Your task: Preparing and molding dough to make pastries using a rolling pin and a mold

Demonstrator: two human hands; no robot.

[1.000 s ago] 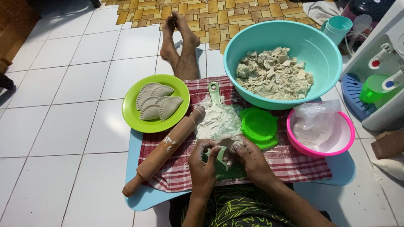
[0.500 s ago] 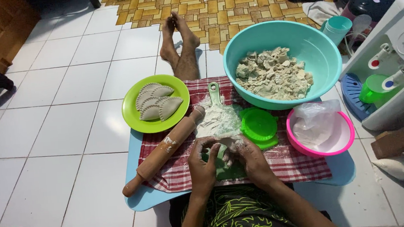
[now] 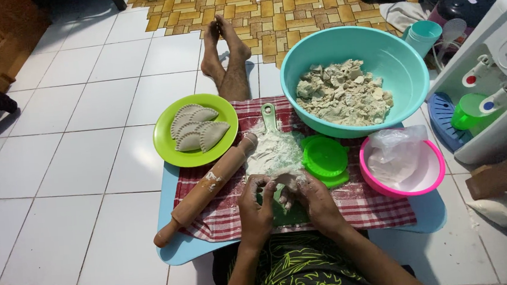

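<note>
Nearest, both floured hands meet over the red checked cloth (image 3: 379, 202). The left hand (image 3: 255, 205) has its fingers (image 3: 261, 183) curled, pinching a small piece of dough (image 3: 280, 181); the right hand (image 3: 313, 199) closes its fingers on the same piece. Just beyond lie a flour pile (image 3: 273, 153), a green dumpling press (image 3: 324, 157) and a rolling pin (image 3: 206, 188). Farther off stand a green plate (image 3: 166, 149) of folded dumplings and a teal bowl (image 3: 391, 59) of filling.

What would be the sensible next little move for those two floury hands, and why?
Probably keep pinching the dough piece into shape. Both the left hand and the right hand are closed around it over the floured green board. The rolling pin lies untouched beside them, and the green plate already carries finished crimped pastries.
</note>
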